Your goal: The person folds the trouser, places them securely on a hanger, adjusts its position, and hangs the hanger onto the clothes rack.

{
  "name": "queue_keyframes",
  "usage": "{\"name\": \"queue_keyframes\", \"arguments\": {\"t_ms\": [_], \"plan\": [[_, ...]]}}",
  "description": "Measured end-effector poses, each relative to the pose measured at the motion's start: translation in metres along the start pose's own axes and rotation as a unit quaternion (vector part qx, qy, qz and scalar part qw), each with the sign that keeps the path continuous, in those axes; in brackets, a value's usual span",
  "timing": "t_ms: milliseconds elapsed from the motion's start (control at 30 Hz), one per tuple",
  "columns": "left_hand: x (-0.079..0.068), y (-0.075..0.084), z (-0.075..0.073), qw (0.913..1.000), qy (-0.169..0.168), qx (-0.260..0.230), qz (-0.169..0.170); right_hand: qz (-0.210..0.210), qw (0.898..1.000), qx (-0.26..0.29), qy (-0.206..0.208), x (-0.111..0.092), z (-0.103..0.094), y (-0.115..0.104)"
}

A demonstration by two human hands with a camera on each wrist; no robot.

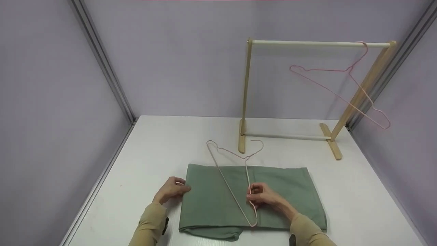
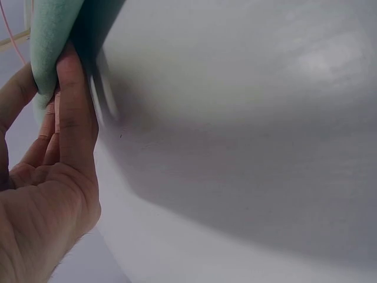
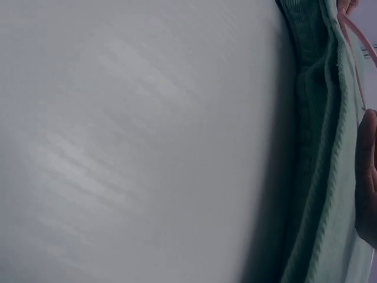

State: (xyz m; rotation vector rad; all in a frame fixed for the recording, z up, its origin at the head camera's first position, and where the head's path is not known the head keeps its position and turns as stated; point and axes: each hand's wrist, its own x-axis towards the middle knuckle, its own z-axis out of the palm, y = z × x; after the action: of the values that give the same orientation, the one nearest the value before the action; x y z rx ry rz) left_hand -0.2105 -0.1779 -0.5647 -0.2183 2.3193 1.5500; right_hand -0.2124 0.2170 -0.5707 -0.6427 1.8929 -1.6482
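A green garment (image 1: 205, 208), folded into a wide rectangle, lies on the white table, with a small folded part sticking out at its front edge. My left hand (image 1: 171, 188) pinches its left edge; in the left wrist view the cloth (image 2: 52, 47) passes between thumb and fingers. A pink wire hanger (image 1: 226, 183) is held by its side in my right hand (image 1: 264, 195), over the middle of the garment. Its hook points away from me, past the garment's far edge. In the right wrist view only part of that hand (image 3: 366, 183) shows, beside the layered cloth edges.
A wooden rack (image 1: 245, 85) with a white top rail (image 1: 304, 43) stands at the back right. From the rail's right end hangs a second pink hanger (image 1: 324, 70). Pale panels (image 1: 191, 68) enclose the table (image 1: 143, 150) at the back and sides.
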Motion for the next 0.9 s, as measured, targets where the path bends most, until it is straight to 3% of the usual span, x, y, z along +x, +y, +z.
{"name": "queue_keyframes", "arguments": {"t_ms": [100,400,700,900], "plan": [[0.000,-0.001,0.000,1.0000,-0.004,-0.004,0.000,0.001,1.000,0.008,0.009,0.003,0.003,0.001],[0.002,-0.002,-0.004,0.9980,-0.057,-0.016,0.023,-0.068,0.998,0.008,-0.001,0.013,0.013,0.000],[0.004,-0.002,-0.006,0.9934,-0.096,-0.029,0.055,0.006,0.995,0.097,0.021,0.020,0.022,-0.001],[0.004,-0.003,-0.008,0.9925,-0.104,-0.032,0.056,-0.016,0.994,0.102,0.027,0.024,0.030,0.000]]}}
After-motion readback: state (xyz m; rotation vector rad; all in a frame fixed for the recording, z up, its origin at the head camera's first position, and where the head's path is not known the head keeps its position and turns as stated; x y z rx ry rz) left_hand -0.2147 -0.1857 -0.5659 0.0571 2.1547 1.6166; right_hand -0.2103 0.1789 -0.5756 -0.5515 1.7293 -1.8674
